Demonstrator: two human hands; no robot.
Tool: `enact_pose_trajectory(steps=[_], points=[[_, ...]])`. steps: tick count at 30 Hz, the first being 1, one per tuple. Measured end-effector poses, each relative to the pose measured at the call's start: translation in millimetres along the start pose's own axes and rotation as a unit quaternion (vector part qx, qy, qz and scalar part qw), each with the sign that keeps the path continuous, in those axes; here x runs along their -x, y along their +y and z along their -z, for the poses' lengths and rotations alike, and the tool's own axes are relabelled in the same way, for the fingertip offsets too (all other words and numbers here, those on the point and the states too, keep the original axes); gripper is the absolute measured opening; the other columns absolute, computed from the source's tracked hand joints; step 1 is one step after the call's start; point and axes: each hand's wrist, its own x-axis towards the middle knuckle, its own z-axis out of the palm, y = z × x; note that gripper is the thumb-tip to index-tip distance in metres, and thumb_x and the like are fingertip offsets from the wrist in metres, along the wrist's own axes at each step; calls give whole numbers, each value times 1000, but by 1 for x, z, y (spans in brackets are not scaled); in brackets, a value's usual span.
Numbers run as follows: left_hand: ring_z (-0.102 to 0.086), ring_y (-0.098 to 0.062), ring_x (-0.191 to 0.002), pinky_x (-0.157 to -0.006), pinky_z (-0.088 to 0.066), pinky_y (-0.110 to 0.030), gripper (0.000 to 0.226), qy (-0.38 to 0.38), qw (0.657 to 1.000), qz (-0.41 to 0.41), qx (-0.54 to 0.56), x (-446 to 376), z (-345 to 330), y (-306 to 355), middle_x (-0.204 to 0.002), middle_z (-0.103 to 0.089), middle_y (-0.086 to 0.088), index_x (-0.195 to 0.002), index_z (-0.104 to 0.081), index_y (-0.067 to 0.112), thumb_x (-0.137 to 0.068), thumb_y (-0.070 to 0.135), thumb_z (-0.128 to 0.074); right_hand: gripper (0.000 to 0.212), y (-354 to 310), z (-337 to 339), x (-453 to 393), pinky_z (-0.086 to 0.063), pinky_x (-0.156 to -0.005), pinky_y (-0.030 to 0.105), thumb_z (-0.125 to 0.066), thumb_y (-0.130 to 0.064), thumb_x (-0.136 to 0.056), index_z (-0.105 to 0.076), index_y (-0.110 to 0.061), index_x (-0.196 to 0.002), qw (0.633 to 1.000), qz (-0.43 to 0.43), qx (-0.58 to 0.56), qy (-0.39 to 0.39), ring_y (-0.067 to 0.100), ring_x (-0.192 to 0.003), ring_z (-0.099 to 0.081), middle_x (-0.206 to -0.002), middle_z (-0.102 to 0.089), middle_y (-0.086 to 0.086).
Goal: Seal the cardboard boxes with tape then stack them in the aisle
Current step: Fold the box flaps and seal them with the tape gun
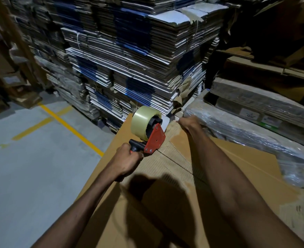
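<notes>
Both hands are at work on the large brown corrugated cardboard box [210,176] lying broad side up in front of me. My left hand [128,160] is curled tight round the black handle of the red-framed tape dispenser [153,138], which carries a fat roll of clear packing tape [144,120] and sits with its front end touching the box top, near the centre seam. My right hand [189,123] reaches out on a long straight arm to the far edge of the box; its fingers seem to bend over that edge, though they are mostly hidden from me, so I can't be sure whether it grips or merely presses.

I judge the box to be stiff along its panels but springy at the flaps, and they will lift unless held down while tape runs over the seam. It looks bulky more than heavy; I would take it by opposite bottom edges when stacking. The dispenser should be light and easy in one fist, but the tape is sticky and its cutting edge sharp.

Beyond the box stand tall piles of flattened cartons [138,59], plastic-wrapped bundles [246,129] to the right, and a grey floor [31,158] with yellow lines [70,127] to the left.
</notes>
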Motion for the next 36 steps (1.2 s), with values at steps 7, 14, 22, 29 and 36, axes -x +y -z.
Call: enact_pose_trajectory(steps=[7, 14, 22, 29, 36], points=[[-52, -20, -58, -59, -42, -34, 12, 4, 1000, -2, -22, 1, 0, 0, -67, -58, -1, -84, -61, 16, -86, 26, -66, 27, -2, -3, 33, -57, -65, 42, -74, -33, -91, -73, -12, -74, 992, 106, 32, 57, 24, -67, -68, -69, -71, 3], [-55, -16, -65, -57, -40, -28, 13, 2, 999, -22, -50, 2, -1, 2, -74, -60, 1, -86, -58, 23, -97, 18, -62, 52, -5, 2, 50, -54, -81, 40, -76, -70, -60, -71, -24, -83, 983, 151, 98, -22, 21, -85, -64, -87, -70, -2], [-55, -16, -57, -55, -44, -29, 7, -1, 999, -19, -45, 8, 1, 3, -70, -60, 0, -100, -64, 18, -96, 21, -61, 59, -7, -14, 80, -45, -102, 45, -83, -48, -53, -74, -29, -109, 987, 82, 123, 61, 23, -105, -65, -103, -73, -3], [-42, -16, -42, -45, -38, -30, 13, -5, 999, 19, -43, 35, 21, -5, -60, -49, -4, -83, -57, 13, -94, 16, -62, 62, -2, -7, 89, -37, -101, 46, -89, -54, -61, -73, -22, -111, 988, 98, 90, 77, 29, -116, -63, -114, -73, 3], [-32, -19, -46, -45, -28, -31, 19, 7, 998, 49, -47, 87, 46, -38, -53, -38, -1, -76, -50, 14, -93, 13, -57, 65, 3, 0, 95, -34, -112, 50, -88, -58, -65, -70, -20, -115, 988, 109, 85, 65, 29, -122, -60, -123, -71, 6]])
